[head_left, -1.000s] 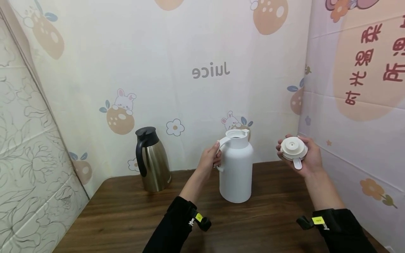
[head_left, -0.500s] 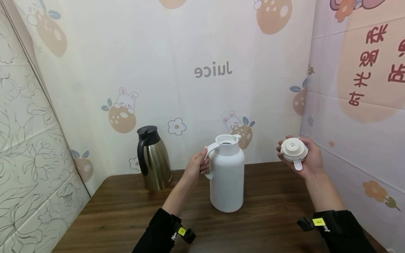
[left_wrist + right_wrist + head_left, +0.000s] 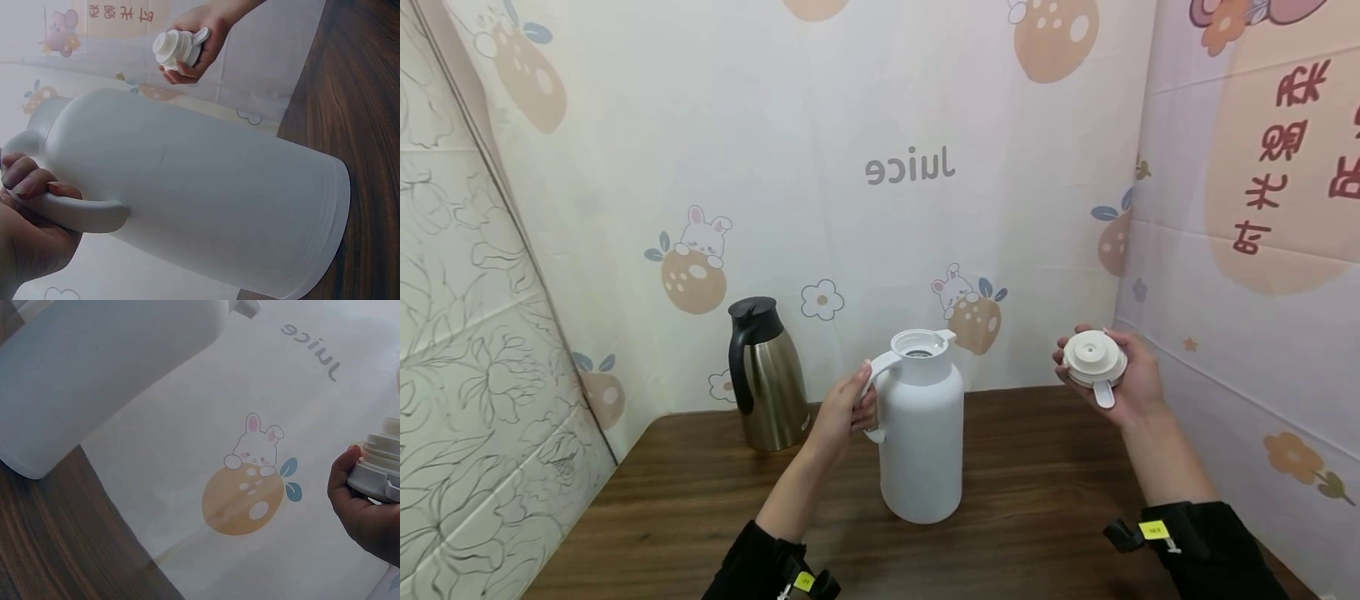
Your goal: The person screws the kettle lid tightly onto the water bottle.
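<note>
"Start at the left. What stands there?"

"A steel flask [image 3: 777,396] with a black top, upright near the back edge of the table [image 3: 655,500]. Neither hand touches it."

"And next along?"

"The left hand [image 3: 838,417], its fingers wrapped round the handle [image 3: 87,215] of the white jug [image 3: 921,442]. The jug stands upright at the middle, in front of the patterned wall hanging [image 3: 760,192], its spout [image 3: 946,336] toward the right. I can't tell whether its base rests on the table or hangs just above."

"Is it covered?"

"No, the mouth [image 3: 919,344] is bare. Farther right, well apart from the jug, the right hand [image 3: 1142,379] holds the white lid [image 3: 1095,358] in the air, fingers curled round its rim, the narrow stepped side facing up and the tab toward the wrist."

"So which step is this?"

"I'd judge it a handling step with the lid off: one hand minding the jug, the other keeping the lid out of the way."

"What would the next move call for?"

"A steady left grip, I think, with the jug kept level. If the lid were to go back on, it would need turning over and lining up with the mouth first."
</note>
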Action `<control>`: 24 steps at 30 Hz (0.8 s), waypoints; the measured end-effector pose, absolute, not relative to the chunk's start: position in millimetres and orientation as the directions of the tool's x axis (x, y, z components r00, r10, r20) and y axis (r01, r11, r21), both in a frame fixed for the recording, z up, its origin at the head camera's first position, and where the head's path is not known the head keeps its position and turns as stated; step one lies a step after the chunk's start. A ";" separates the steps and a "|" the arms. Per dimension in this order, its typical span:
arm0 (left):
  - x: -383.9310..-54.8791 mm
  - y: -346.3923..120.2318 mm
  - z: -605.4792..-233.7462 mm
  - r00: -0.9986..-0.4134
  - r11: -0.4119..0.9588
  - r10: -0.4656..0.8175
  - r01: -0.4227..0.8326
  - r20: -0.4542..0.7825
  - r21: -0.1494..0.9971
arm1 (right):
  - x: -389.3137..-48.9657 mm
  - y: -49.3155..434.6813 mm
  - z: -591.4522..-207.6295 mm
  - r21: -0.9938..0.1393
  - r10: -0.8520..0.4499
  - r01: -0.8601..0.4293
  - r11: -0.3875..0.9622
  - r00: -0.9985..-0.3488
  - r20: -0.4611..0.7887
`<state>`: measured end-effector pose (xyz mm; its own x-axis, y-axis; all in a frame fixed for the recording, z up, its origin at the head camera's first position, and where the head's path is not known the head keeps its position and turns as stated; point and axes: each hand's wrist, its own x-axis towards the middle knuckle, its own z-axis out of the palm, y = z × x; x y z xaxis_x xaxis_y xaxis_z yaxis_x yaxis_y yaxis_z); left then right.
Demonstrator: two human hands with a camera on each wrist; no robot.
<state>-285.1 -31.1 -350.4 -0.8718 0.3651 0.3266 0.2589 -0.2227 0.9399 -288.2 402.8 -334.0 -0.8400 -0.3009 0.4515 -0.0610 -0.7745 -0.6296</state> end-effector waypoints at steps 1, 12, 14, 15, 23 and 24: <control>-283.5 -33.0 -350.7 -0.871 -0.223 0.365 0.261 0.329 0.939 | -288.0 402.5 -334.0 -0.631 -0.301 -0.057 -0.774 -0.842 0.446; -264.8 -50.8 -349.8 -0.864 -0.214 0.376 0.270 0.334 0.939 | -286.8 400.3 -335.1 -0.632 -0.303 -0.061 -0.772 -0.839 0.452; -262.9 -52.6 -349.9 -0.867 -0.219 0.376 0.260 0.327 0.941 | -286.8 400.2 -335.5 -0.635 -0.303 -0.064 -0.770 -0.840 0.451; -262.3 -53.4 -350.0 -0.866 -0.221 0.377 0.258 0.327 0.940 | -286.7 400.1 -335.7 -0.639 -0.302 -0.066 -0.767 -0.841 0.449; -261.5 -54.5 -350.7 -0.873 -0.208 0.355 0.274 0.334 0.939 | -285.0 391.5 -330.9 -0.653 -0.321 -0.048 -0.756 -0.842 0.433; -261.5 -54.5 -350.7 -0.875 -0.209 0.350 0.274 0.334 0.939 | -284.1 388.0 -329.3 -0.661 -0.316 -0.059 -0.748 -0.844 0.433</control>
